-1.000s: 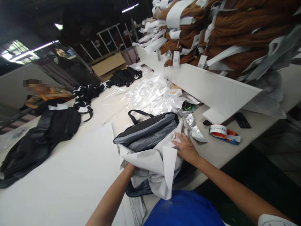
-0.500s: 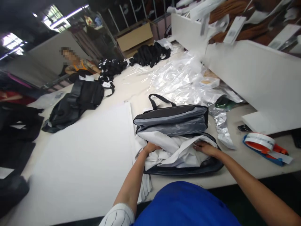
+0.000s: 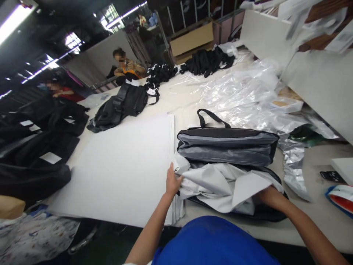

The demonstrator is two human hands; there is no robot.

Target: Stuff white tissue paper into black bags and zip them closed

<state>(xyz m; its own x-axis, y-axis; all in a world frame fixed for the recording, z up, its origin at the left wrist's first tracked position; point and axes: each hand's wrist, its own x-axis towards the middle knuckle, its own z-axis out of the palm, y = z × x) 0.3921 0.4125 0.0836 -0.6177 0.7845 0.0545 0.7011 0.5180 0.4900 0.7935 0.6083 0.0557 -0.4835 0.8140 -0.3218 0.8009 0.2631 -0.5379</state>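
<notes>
A black bag with a grey lining [image 3: 226, 154] lies opened in front of me, its carry handle [image 3: 212, 116] at the far side. Crumpled white paper [image 3: 215, 180] fills its near compartment and spills over the front edge. At the bag's left end, my left hand [image 3: 173, 181] has the paper's edge between its thumb and fingers. My right hand [image 3: 271, 198] reaches into the right end, and a raised flap of paper hides its fingers.
A stack of large white sheets [image 3: 124, 165] lies to the left. Beyond it are a black backpack [image 3: 121, 105] and piled black bags [image 3: 41, 147]. Clear plastic [image 3: 242, 88], a white partition [image 3: 320, 81] and a tape dispenser [image 3: 342, 197] are rightward. Two people sit across the table.
The view has shifted left, so things appear farther right. My left hand has come out of the paper to the bag's left end. My right hand has gone under the paper.
</notes>
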